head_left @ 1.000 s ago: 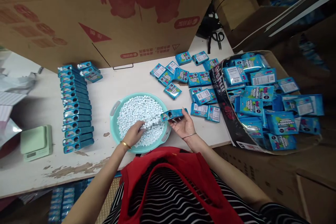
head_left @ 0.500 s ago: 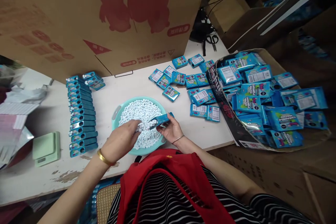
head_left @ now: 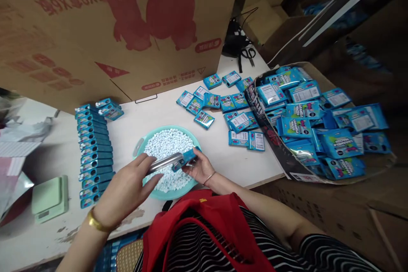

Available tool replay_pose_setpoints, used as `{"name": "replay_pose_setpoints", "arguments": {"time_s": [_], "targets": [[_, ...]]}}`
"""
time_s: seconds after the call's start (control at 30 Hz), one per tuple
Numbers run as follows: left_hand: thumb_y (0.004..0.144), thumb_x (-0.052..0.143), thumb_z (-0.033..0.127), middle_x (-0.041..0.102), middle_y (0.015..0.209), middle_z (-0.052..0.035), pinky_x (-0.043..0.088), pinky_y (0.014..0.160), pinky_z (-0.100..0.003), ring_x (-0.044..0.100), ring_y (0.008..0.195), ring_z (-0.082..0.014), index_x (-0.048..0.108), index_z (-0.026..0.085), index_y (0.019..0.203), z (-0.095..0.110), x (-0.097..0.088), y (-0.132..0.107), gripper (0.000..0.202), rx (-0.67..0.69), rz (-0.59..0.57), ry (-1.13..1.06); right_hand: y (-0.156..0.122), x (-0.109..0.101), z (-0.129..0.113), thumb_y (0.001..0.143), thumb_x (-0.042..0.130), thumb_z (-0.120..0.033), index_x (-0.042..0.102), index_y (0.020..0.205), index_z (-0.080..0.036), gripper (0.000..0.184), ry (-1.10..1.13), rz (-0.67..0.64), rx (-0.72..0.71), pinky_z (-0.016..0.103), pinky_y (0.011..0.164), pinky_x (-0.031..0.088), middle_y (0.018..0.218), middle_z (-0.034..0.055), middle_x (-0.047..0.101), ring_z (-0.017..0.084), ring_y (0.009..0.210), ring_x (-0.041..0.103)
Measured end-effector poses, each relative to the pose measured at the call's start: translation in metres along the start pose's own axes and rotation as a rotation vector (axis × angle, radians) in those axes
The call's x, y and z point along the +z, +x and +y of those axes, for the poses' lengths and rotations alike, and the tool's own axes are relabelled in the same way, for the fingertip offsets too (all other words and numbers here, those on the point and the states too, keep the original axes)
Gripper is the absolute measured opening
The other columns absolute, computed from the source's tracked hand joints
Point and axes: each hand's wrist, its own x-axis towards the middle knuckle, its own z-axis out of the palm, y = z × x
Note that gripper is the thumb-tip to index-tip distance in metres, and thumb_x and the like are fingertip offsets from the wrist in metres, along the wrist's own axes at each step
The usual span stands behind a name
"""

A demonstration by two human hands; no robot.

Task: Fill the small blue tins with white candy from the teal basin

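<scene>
Left-hand grip (head_left: 129, 185): closed on the rear of a shiny, tube-like scoop (head_left: 165, 163). Right-hand grip (head_left: 201, 170): closed on a blue box (head_left: 187, 157), held tilted above the teal basin (head_left: 165, 196). Scoop and box now appear to meet end to end.

Change: white pellets visible along the scoop a second ago no longer show in it. Judged from this, the load has probably passed into the box; its contents cannot be seen.

Materials: the scoop is smooth and glossy, either clear plastic or metal. Pellets (head_left: 168, 140) are small, rounded and matt. The basin is round, with smooth walls. Filed boxes (head_left: 95, 153) are slim, glossy and rectangular, set in a row on the worn white bench (head_left: 146, 114).
</scene>
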Motion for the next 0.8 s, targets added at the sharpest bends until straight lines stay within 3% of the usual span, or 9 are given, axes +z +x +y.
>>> {"name": "replay_pose_setpoints", "arguments": {"time_s": [0.1, 0.23, 0.3, 0.37, 0.47, 0.53, 0.6, 0.7, 0.8], "targets": [[0.079, 0.061, 0.051, 0.061, 0.108, -0.0084, 0.053, 0.076, -0.036, 0.062, 0.092, -0.0231, 0.046, 0.023, 0.120, -0.016, 0.044, 0.007, 0.051, 0.017, 0.052, -0.154, 0.008, 0.003, 0.009, 0.072, 0.073, -0.044, 0.059, 0.087, -0.016, 0.035, -0.011, -0.056, 0.027, 0.028, 0.055, 0.054, 0.068, 0.0002, 0.063, 0.015, 0.057, 0.062], [0.087, 0.053, 0.043, 0.063, 0.089, -0.0045, 0.051, 0.066, -0.032, 0.062, 0.077, -0.0185, 0.051, 0.021, 0.106, -0.030, 0.082, 0.010, 0.029, 0.023, 0.001, -0.171, 0.014, 0.008, 0.017, 0.071, 0.072, -0.050, 0.060, 0.083, -0.015, 0.039, -0.131, -0.125, 0.123, 0.028, 0.056, 0.054, 0.073, 0.0028, 0.065, 0.015, 0.061, 0.065], [0.088, 0.051, 0.039, 0.062, 0.087, -0.0034, 0.049, 0.066, -0.030, 0.061, 0.075, -0.0168, 0.051, 0.021, 0.104, -0.045, 0.072, 0.015, 0.024, 0.020, 0.004, -0.152, 0.019, 0.013, 0.008, 0.069, 0.073, -0.051, 0.061, 0.090, -0.018, 0.041, -0.350, -0.090, 0.057, 0.028, 0.051, 0.052, 0.078, 0.0026, 0.065, 0.016, 0.060, 0.064], [0.088, 0.052, 0.036, 0.062, 0.089, -0.0029, 0.049, 0.067, -0.029, 0.061, 0.076, -0.0161, 0.050, 0.021, 0.106, -0.071, 0.047, 0.026, 0.024, -0.004, 0.038, -0.096, 0.028, 0.019, -0.015, 0.062, 0.080, -0.044, 0.063, 0.100, -0.024, 0.046, -0.602, 0.009, -0.256, 0.028, 0.050, 0.050, 0.085, 0.0011, 0.064, 0.016, 0.060, 0.061], [0.087, 0.050, 0.033, 0.061, 0.093, -0.0042, 0.048, 0.070, -0.029, 0.062, 0.080, -0.0176, 0.051, 0.020, 0.106, -0.133, 0.007, 0.054, 0.022, -0.116, 0.083, 0.101, 0.054, 0.023, -0.068, 0.059, 0.082, -0.039, 0.061, 0.115, -0.025, 0.061, -1.001, 0.139, -0.833, 0.036, 0.075, 0.051, 0.107, 0.0065, 0.060, 0.022, 0.086, 0.059], [0.087, 0.049, 0.032, 0.061, 0.101, -0.0073, 0.048, 0.072, -0.030, 0.062, 0.087, -0.0207, 0.051, 0.019, 0.107, -0.184, -0.009, 0.076, 0.024, -0.220, 0.057, 0.252, 0.079, 0.019, -0.104, 0.064, 0.076, -0.048, 0.056, 0.121, -0.021, 0.066, -1.365, 0.279, -1.001, 0.045, 0.092, 0.044, 0.119, 0.0144, 0.056, 0.031, 0.110, 0.052], [0.087, 0.048, 0.032, 0.060, 0.110, -0.0101, 0.048, 0.075, -0.031, 0.062, 0.094, -0.0233, 0.051, 0.018, 0.111, -0.236, -0.012, 0.095, 0.028, -0.331, -0.029, 0.371, 0.105, 0.010, -0.130, 0.063, 0.072, -0.057, 0.048, 0.127, -0.012, 0.082, -1.723, 0.481, -0.954, 0.052, 0.096, 0.039, 0.126, 0.0236, 0.052, 0.039, 0.120, 0.045], [0.086, 0.048, 0.030, 0.060, 0.114, -0.0117, 0.048, 0.074, -0.031, 0.063, 0.095, -0.0253, 0.053, 0.017, 0.111, -0.303, -0.003, 0.114, 0.029, -0.445, -0.163, 0.461, 0.138, -0.007, -0.147, 0.059, 0.069, -0.067, 0.037, 0.133, -0.004, 0.102, -2.081, 0.732, -0.692, 0.053, 0.093, 0.039, 0.128, 0.0293, 0.049, 0.043, 0.120, 0.045], [0.085, 0.050, 0.027, 0.061, 0.110, -0.0130, 0.049, 0.071, -0.032, 0.065, 0.091, -0.0267, 0.055, 0.015, 0.108, -0.349, 0.007, 0.123, 0.027, -0.488, -0.193, 0.476, 0.160, -0.017, -0.146, 0.063, 0.061, -0.070, 0.038, 0.131, -0.006, 0.096, -2.233, 0.799, -0.526, 0.050, 0.089, 0.041, 0.129, 0.0270, 0.049, 0.041, 0.118, 0.048]]}}
